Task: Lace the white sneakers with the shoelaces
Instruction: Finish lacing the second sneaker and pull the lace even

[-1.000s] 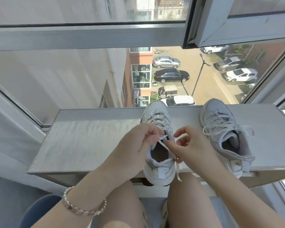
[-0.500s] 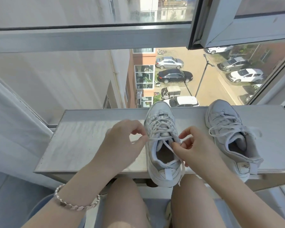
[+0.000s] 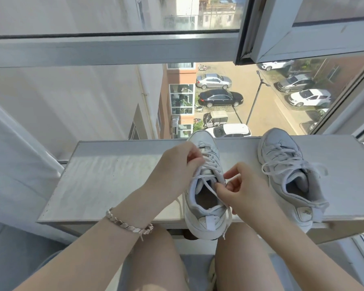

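Two white sneakers stand on a pale window ledge [image 3: 105, 185], toes pointing away from me. The left sneaker [image 3: 206, 219] sits in the middle with its heel over the ledge's front edge. My left hand [image 3: 177, 166] pinches its shoelace [image 3: 213, 191] at the left eyelets, fingers closed on the lace. At the top right eyelet, my right hand [image 3: 244, 185] pinches the other strand, which crosses the shoe's opening and dangles past the heel. The right sneaker [image 3: 292, 181] lies to the right, laced, with loose loops on top.
Behind the ledge is a big window with a long drop to a car park below. An open window sash [image 3: 303, 34] hangs at the upper right. A white curtain [image 3: 15, 156] is at the left. My bare knees are under the ledge's front edge.
My left hand moved from beside the shoe up and right onto its laces. My right hand stayed at the top right eyelet. The camera view shifted slightly.
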Demonstrator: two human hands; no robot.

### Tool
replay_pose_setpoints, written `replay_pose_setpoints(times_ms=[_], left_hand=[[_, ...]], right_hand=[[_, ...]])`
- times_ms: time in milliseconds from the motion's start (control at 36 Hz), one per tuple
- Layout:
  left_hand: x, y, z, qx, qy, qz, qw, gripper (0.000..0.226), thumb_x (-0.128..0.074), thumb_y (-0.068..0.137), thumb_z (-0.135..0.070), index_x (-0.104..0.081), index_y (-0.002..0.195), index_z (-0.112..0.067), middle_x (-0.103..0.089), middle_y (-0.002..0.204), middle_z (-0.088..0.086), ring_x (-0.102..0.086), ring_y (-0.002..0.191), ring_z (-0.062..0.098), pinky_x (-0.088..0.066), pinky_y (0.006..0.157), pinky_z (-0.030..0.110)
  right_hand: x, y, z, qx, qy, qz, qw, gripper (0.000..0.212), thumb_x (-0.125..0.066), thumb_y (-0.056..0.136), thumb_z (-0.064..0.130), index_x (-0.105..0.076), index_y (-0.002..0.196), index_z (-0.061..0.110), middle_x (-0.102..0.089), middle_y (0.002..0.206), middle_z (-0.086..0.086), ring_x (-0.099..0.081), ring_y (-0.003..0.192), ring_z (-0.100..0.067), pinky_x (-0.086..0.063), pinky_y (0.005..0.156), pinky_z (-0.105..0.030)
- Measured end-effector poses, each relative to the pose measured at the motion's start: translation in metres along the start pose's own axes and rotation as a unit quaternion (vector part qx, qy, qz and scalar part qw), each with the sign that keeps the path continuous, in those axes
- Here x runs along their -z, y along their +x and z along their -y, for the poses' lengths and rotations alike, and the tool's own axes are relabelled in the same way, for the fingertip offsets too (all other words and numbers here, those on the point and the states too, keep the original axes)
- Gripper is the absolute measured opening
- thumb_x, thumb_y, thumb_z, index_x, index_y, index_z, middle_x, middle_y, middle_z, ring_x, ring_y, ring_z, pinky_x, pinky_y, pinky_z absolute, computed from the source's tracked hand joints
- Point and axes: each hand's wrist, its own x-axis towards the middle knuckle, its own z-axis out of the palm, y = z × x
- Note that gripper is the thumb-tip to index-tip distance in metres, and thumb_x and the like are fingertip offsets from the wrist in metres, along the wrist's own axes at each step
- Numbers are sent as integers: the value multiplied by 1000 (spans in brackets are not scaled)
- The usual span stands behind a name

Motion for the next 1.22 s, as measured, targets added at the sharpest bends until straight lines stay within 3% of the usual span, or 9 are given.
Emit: replay_pose_setpoints(times_ms=[222, 417, 556, 694, 806, 889, 1028, 1139, 1222], left_hand=[[16, 3, -3, -46, 106, 72, 991, 13, -58, 87, -18, -68, 92, -25, -57, 76, -18, -55, 74, 2, -41, 63, 9], [33, 10, 0, -42, 21, 151, 987, 17, -69, 81, -8, -66, 77, -24, -63, 76, -11, -56, 70, -4, -41, 61, 4], [25, 8, 11, -82, 52, 70, 993, 16, -68, 81, -10, -64, 74, -24, -62, 75, -10, -56, 77, 3, -43, 65, 6], [7, -1, 15, -127, 125, -46, 983, 13, -64, 76, -3, -57, 72, -14, -54, 61, -4, -52, 61, 17, -45, 59, 26], [0, -12, 14, -101, 97, -57, 988, 17, -59, 83, -8, -48, 77, -19, -42, 52, -8, -40, 50, 11, -33, 51, 17], [-1, -22, 16, -67, 30, -56, 996, 16, -60, 87, -16, -50, 80, -27, -52, 59, -6, -48, 60, 11, -39, 57, 17], [-4, -33, 19, -47, 2, -50, 998, 25, -67, 79, -25, -49, 92, -36, -55, 88, -14, -51, 87, 2, -43, 69, 14], [-7, -33, 21, -21, -21, -72, 997, 25, -71, 77, -21, -54, 92, -34, -57, 85, -12, -53, 85, -3, -42, 65, 7], [-9, -34, 20, -10, -30, -97, 995, 18, -71, 77, -20, -59, 88, -28, -60, 82, -10, -54, 82, -3, -40, 64, 4]], right_hand=[[-1, 0, -2, 1, 3, 3, 1000, 18, -66, 83, 20, -48, 82, 23, -52, 62, 4, -44, 45, -3, -42, 48, -22], [-1, 0, -2, -2, 10, 2, 1000, 18, -66, 83, 19, -48, 82, 22, -51, 62, 3, -45, 48, -7, -41, 49, -24], [-1, 0, -2, -8, 13, 6, 1000, 18, -65, 83, 19, -48, 82, 22, -51, 62, 3, -45, 49, -8, -43, 50, -25], [-1, 1, -2, -4, 10, 5, 1000, 19, -65, 83, 19, -47, 81, 24, -51, 63, 3, -46, 51, -8, -45, 52, -28], [0, 0, -2, -3, 1, 2, 1000, 19, -65, 83, 21, -47, 82, 26, -51, 64, 5, -45, 49, -2, -43, 52, -20], [1, -6, 2, 44, -29, -19, 998, 15, -65, 84, 25, -51, 80, 29, -52, 62, 8, -48, 53, -1, -40, 50, -15], [-6, -15, 11, 108, -197, -24, 974, 19, -60, 79, 47, -67, 77, 29, -49, 73, 8, -52, 71, -7, -42, 61, -25], [-10, -11, 9, 151, -183, -31, 971, 12, -65, 84, 32, -75, 83, 25, -43, 72, 11, -49, 69, -10, -36, 55, -17], [-7, -12, 5, 179, -112, -24, 977, 7, -70, 82, 16, -75, 77, 17, -48, 77, 10, -50, 81, -4, -39, 64, -12]])
